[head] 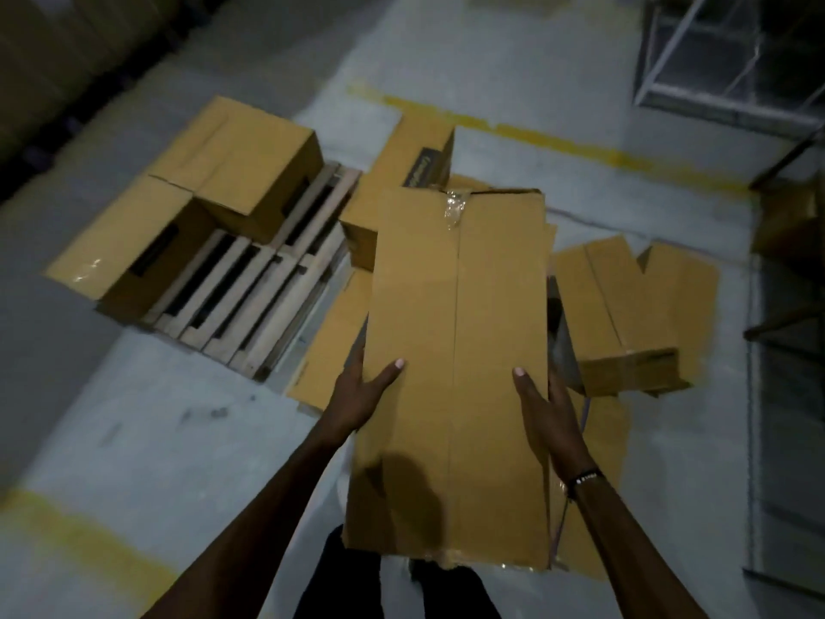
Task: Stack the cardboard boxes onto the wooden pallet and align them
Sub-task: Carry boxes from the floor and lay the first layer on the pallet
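A long cardboard box (455, 350) is held up in front of me, its taped seam running lengthwise. My left hand (359, 397) grips its left edge with the thumb on top. My right hand (551, 415) grips its right edge the same way. The wooden pallet (250, 301) lies on the floor to the left, slats bare on its near side. Two boxes stand on it: one at the far corner (250, 158), one at the left (129, 245), touching each other.
More boxes sit on the floor: one upright behind the held box (415, 158), a flattened one to the right (634, 306), flat cardboard underneath (330, 346). A metal rack (714, 55) stands at the top right. Yellow floor lines (558, 140) cross the grey concrete.
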`<state>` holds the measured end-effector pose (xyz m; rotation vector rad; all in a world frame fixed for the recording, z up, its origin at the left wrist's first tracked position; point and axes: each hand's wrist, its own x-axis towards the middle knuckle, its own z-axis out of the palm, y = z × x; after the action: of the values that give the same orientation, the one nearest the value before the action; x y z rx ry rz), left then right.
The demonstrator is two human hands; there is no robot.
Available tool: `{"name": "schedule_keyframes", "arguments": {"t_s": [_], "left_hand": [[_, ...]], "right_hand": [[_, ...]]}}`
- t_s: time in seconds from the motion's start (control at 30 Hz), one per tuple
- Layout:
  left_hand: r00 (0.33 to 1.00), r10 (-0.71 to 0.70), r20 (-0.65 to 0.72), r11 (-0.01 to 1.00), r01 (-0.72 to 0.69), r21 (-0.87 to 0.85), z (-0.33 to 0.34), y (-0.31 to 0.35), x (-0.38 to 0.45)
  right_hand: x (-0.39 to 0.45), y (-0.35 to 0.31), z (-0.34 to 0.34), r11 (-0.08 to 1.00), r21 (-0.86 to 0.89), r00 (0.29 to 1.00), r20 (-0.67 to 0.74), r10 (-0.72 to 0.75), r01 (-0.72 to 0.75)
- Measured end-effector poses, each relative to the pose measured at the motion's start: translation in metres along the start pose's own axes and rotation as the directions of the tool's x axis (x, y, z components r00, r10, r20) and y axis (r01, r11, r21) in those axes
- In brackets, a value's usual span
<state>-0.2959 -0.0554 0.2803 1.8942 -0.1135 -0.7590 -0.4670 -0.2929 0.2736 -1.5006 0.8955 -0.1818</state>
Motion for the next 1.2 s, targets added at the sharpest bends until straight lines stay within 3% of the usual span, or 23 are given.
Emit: {"name": "schedule_keyframes", "arguments": {"t_s": [0.33, 0.53, 0.9, 1.2], "left_hand": [[0.963, -0.038, -0.266, 0.983, -0.012, -0.184, -0.130, -0.019, -0.107], [0.913, -0.055, -0.404, 0.964, -0.057, -0.260, -0.228, -0.063, -0.164], [0.761, -0.128, -0.636, 0.931, -0.129, -0.341, -0.399, -0.149, -0.264], [0.619, -0.222, -0.754, 0.892, -0.183, -0.413, -0.493, -0.189, -0.288]], "right_hand": [[-0.072, -0.065, 0.115, 0.993, 0.040, 0.971, 0.207, -0.119, 0.113], [-0.119, -0.086, 0.218, 0.985, 0.001, 0.908, 0.387, -0.159, 0.172], [-0.197, -0.102, 0.423, 0.934, -0.120, 0.762, 0.618, -0.194, 0.336], [-0.210, -0.125, 0.565, 0.898, -0.115, 0.618, 0.762, -0.195, 0.425]]}}
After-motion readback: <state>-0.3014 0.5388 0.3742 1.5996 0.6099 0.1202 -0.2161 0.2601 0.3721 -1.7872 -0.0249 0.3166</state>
